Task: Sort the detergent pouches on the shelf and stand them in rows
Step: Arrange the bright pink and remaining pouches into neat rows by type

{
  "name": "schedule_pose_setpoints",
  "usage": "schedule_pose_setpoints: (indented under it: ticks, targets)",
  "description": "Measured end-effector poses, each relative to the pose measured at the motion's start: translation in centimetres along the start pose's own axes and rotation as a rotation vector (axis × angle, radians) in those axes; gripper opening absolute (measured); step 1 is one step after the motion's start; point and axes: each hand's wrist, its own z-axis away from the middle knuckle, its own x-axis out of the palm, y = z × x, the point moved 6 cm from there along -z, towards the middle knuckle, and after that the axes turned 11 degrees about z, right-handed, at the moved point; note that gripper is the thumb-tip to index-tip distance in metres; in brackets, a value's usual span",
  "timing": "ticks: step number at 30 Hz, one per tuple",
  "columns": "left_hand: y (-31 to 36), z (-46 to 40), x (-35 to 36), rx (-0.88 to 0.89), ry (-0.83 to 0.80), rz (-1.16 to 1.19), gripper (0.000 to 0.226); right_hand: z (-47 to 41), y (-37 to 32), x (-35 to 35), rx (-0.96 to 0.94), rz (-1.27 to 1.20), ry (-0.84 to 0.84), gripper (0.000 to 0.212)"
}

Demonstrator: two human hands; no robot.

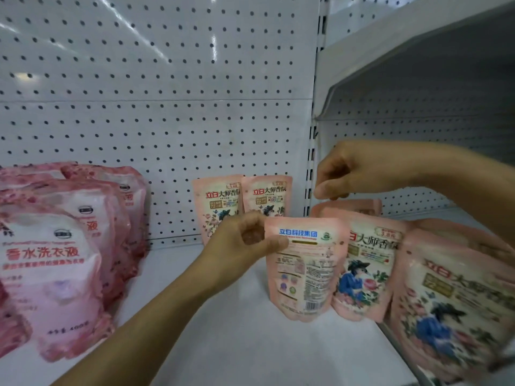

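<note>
On shelf (223,344), left hand (245,243) pinches upright pouch (303,268), back outward; right hand (359,171) fingers curled, empty.

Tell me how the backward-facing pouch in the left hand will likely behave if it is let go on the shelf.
The backward-facing pouch looks like soft film with a puffed body, so it probably flexes under the left hand pinching its top corner. It seems small, likely light. Its base rests on the shelf, so it may stand, though a nudge could tip it.

Place: a shop aisle
Signs: white pegboard (167,79) back wall, metal shelf (237,344), rows of priced pouches (242,196)
</note>
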Motion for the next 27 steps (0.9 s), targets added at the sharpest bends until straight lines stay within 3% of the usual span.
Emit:
schedule_pose_setpoints:
  ticks: [4, 6, 9, 12, 16, 21, 25, 27]
  targets:
    - [0.2, 0.5, -1.3, 0.047, 0.171, -0.073, 0.009, 0.8, 0.8, 0.4, 0.078, 0.17, -0.008, 0.021]
    - [0.4, 1.1, -2.9, 0.123, 0.305, -0.134, 0.026, 0.1, 1.4, 0.8, 0.107, 0.264, 0.0, 0.027]
    - [1.1, 2.1, -4.7, 0.237, 0.41, -0.293, 0.033, -1.0, 1.8, 1.9, 0.129, 0.226, -0.107, 0.02]
    - [1.5, 2.8, -4.7, 0.298, 0.38, -0.408, 0.032, -2.1, 1.8, 2.5, 0.111, 0.233, -0.158, 0.017]
    - [1.7, 3.1, -3.7, 0.226, 0.257, -0.362, 0.034, -3.5, 0.6, 1.9, 0.062, 0.29, -0.018, 0.024]
    - [1.9, 3.2, -4.0, 0.132, 0.162, -0.363, 0.06, -4.3, -1.0, 2.3, 0.037, 0.143, 0.055, 0.008]
    - [1.1, 3.5, -4.1, 0.114, 0.157, -0.444, 0.058, -3.8, -1.5, 2.1, 0.049, 0.134, 0.063, 0.034]
    - [0.4, 3.6, -4.2, 0.082, 0.154, -0.454, 0.063, -2.3, -1.1, 1.1, 0.129, 0.245, 0.102, 0.044]
